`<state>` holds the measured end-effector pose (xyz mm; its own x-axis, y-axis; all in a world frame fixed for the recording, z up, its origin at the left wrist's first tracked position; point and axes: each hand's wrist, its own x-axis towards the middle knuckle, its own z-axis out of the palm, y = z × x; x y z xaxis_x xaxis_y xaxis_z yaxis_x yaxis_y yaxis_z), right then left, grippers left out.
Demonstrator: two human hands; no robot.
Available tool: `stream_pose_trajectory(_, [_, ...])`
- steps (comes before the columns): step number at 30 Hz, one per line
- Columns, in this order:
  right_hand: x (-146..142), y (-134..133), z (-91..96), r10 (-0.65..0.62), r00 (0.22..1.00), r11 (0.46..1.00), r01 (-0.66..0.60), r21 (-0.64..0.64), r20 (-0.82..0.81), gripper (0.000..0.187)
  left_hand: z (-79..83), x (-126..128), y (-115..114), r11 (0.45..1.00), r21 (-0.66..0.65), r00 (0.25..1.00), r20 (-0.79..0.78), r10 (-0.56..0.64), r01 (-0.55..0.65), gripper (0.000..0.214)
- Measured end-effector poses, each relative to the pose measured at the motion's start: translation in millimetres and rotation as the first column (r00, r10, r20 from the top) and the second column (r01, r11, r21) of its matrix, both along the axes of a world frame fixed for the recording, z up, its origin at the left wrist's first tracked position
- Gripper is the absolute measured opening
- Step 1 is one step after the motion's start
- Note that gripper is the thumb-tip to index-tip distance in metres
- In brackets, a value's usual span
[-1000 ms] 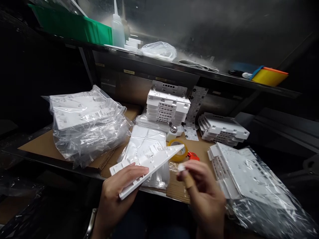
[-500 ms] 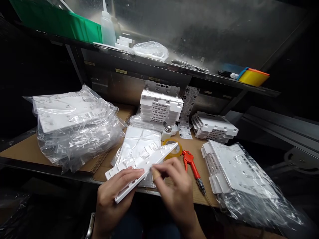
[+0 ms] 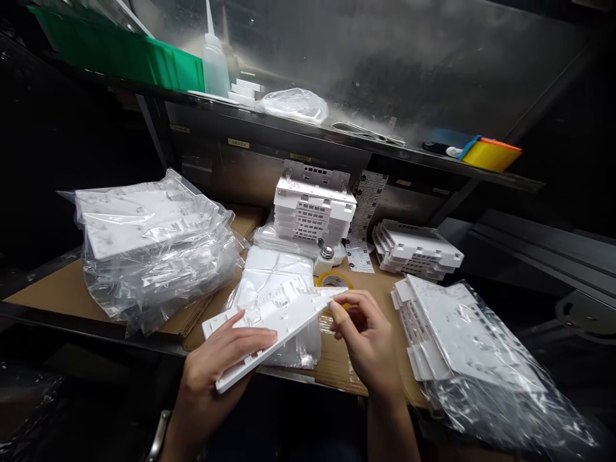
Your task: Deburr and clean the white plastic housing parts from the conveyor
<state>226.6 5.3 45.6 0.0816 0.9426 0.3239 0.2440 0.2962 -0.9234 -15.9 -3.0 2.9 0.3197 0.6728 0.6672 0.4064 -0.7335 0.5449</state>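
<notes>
My left hand (image 3: 226,362) is closed round the near left end of a white plastic panel (image 3: 283,321), thumb hidden beneath it. The panel is held tilted, its clips and small pegs facing up. At the panel's far right corner, my right hand (image 3: 368,327) pinches the edge between thumb and fingers. Beneath the panel lies a pile of clear plastic bags (image 3: 274,269). Just past the right hand sit a roll of yellow tape (image 3: 334,280) and a small pump bottle (image 3: 324,260) with its metal lid up.
Bagged white panels (image 3: 139,224) are piled at left; another bagged stack (image 3: 476,340) lies at right. White housings (image 3: 312,208) stand stacked at the back, with more housings (image 3: 418,247) to their right. A shelf (image 3: 269,119) crosses behind, carrying a green bin (image 3: 120,58) and a squeeze bottle (image 3: 215,67).
My right hand has slid right and up along the panel's edge to its far corner. The panel's upper face now shows more. The red-handled tool is now hidden behind my right hand.
</notes>
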Motion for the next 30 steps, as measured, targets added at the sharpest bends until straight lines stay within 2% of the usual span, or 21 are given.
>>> stream_pose_trajectory(1, [3,-2,1.2,0.11,0.989,0.989,-0.119,-0.091,-0.099,0.015,2.2,-3,2,1.0,0.0,0.999,-0.029,-0.02,0.02,0.035])
stream_pose_trajectory(3, [2,-9,1.7,0.314,0.913,0.903,-0.372,-0.217,-0.259,0.02,5.7,-7,6,0.999,0.01,0.995,-0.085,-0.045,0.046,0.028])
stream_pose_trajectory(4, [0,-13,0.6,0.365,0.88,0.861,-0.443,-0.249,-0.303,0.021,6.3,-6,8,0.999,0.021,0.994,-0.101,-0.04,0.043,0.024])
stream_pose_trajectory(5, [-2,-17,-1.5,0.378,0.868,0.847,-0.465,-0.258,-0.322,0.021,6.0,-5,10,0.999,0.031,0.995,-0.098,-0.013,0.016,0.021])
stream_pose_trajectory(7, [-5,-20,-8.2,0.312,0.886,0.897,-0.394,-0.202,-0.343,0.019,3.5,1,12,0.994,-0.023,0.993,0.046,0.106,-0.105,0.018])
stream_pose_trajectory(8, [-5,-20,-12.3,0.257,0.895,0.933,-0.328,-0.149,-0.365,0.019,2.2,5,13,0.979,-0.117,0.965,0.189,0.184,-0.164,0.034])
stream_pose_trajectory(9, [-6,-20,-16.6,0.203,0.898,0.962,-0.258,-0.094,-0.389,0.017,1.7,9,14,0.953,-0.255,0.897,0.364,0.253,-0.165,0.059])
stream_pose_trajectory(10, [-6,-20,-20.9,0.154,0.901,0.981,-0.187,-0.045,-0.405,0.016,2.4,13,15,0.91,-0.407,0.784,0.54,0.306,-0.075,0.081])
stream_pose_trajectory(11, [-6,-21,-24.9,0.112,0.907,0.992,-0.125,-0.005,-0.405,0.015,4.6,18,17,0.841,-0.529,0.647,0.682,0.341,0.114,0.094])
stream_pose_trajectory(12, [-7,-23,-28.6,0.086,0.917,0.996,-0.083,0.026,-0.39,0.013,8.2,22,18,0.735,-0.577,0.51,0.779,0.364,0.356,0.098])
stream_pose_trajectory(13, [-9,-25,-31.8,0.074,0.93,0.997,-0.061,0.047,-0.361,0.012,13.1,25,18,0.603,-0.55,0.388,0.835,0.39,0.577,0.097])
stream_pose_trajectory(14, [-11,-29,-34.6,0.078,0.942,0.996,-0.063,0.057,-0.327,0.011,18.8,28,19,0.469,-0.487,0.291,0.855,0.43,0.737,0.095])
stream_pose_trajectory(15, [-14,-33,-36.7,0.097,0.949,0.995,-0.085,0.054,-0.299,0.011,24.7,31,20,0.362,-0.432,0.23,0.844,0.484,0.826,0.09])
stream_pose_trajectory(16, [-16,-38,-38.1,0.129,0.949,0.992,-0.123,0.04,-0.286,0.012,30.3,33,20,0.295,-0.407,0.199,0.815,0.544,0.864,0.082])
stream_pose_trajectory(17, [-18,-43,-38.6,0.169,0.942,0.985,-0.172,0.014,-0.289,0.013,35.2,35,21,0.268,-0.41,0.182,0.78,0.599,0.872,0.072])
stream_pose_trajectory(19, [-19,-50,-36.5,0.235,0.921,0.964,-0.262,-0.049,-0.311,0.015,42.7,36,22,0.26,-0.454,0.17,0.71,0.684,0.852,0.062])
stream_pose_trajectory(21, [-19,-54,-29.8,0.259,0.928,0.957,-0.284,-0.057,-0.269,0.013,47.3,36,23,0.254,-0.469,0.168,0.685,0.709,0.846,0.062])
stream_pose_trajectory(24, [-25,-52,-15.0,0.228,0.974,0.967,-0.228,0.118,0.008,0.015,51.9,41,24,0.262,-0.45,0.15,0.694,0.704,0.854,0.06])
stream_pose_trajectory(26, [-35,-49,-6.6,0.192,0.965,0.934,-0.236,0.268,0.179,0.022,54.7,46,24,0.263,-0.437,0.144,0.703,0.697,0.86,0.058])
stream_pose_trajectory(28, [-47,-47,-2.9,0.184,0.948,0.895,-0.271,0.354,0.26,0.022,56.9,50,23,0.259,-0.423,0.144,0.714,0.685,0.868,0.057])
stream_pose_trajectory(30, [-55,-46,-4.0,0.188,0.936,0.873,-0.297,0.386,0.297,0.02,57.7,51,23,0.257,-0.405,0.143,0.733,0.665,0.878,0.057])
